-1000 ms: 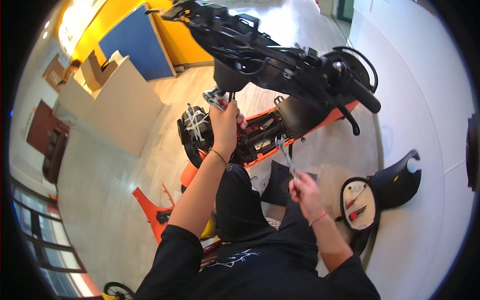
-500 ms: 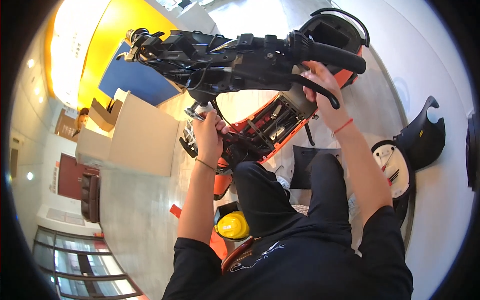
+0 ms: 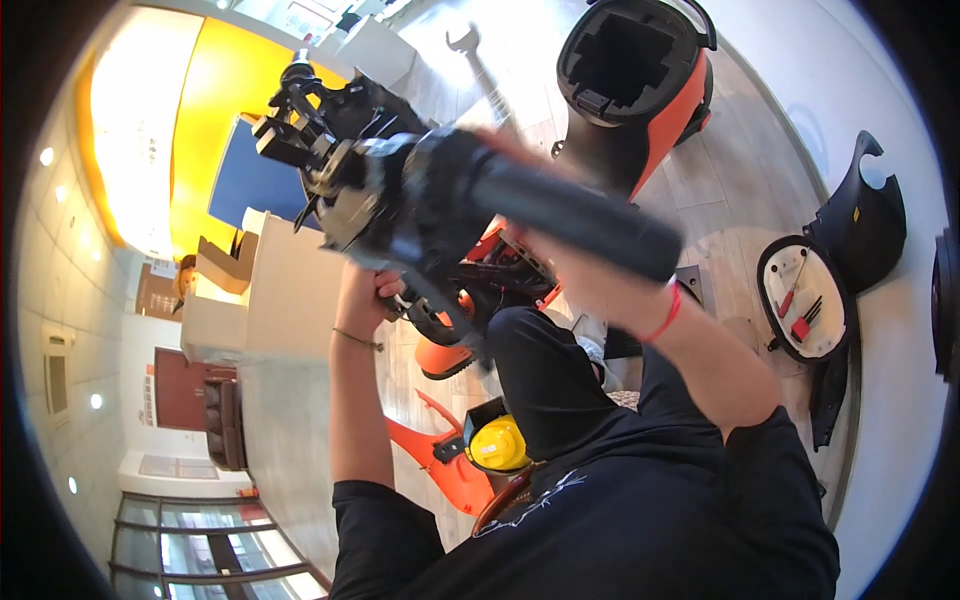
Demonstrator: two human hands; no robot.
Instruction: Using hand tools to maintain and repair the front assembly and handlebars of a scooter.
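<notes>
The black handlebar assembly (image 3: 380, 190) is tilted across the middle of my view, its grip blurred. My left hand (image 3: 367, 292) is under it with curled fingers; what they hold is hidden. My right hand (image 3: 585, 280) is behind the grip, mostly hidden and blurred, and appears closed on a silver wrench (image 3: 472, 55) that sticks up beyond the bar. An orange and black scooter body (image 3: 650, 140) shows behind and below the assembly.
Right, on the floor: a black cover (image 3: 865, 240) and a cream-lined lid (image 3: 800, 270) with red-handled tools. Below: an orange panel (image 3: 450, 480) and yellow helmet (image 3: 495, 443). Left: a beige counter (image 3: 290, 300) with a person's head (image 3: 185, 275) behind it.
The handlebar assembly has swung and tilted, its grip coming toward me and downward. My right hand has risen from low right to behind the grip, with the wrench now raised. My view has shifted.
</notes>
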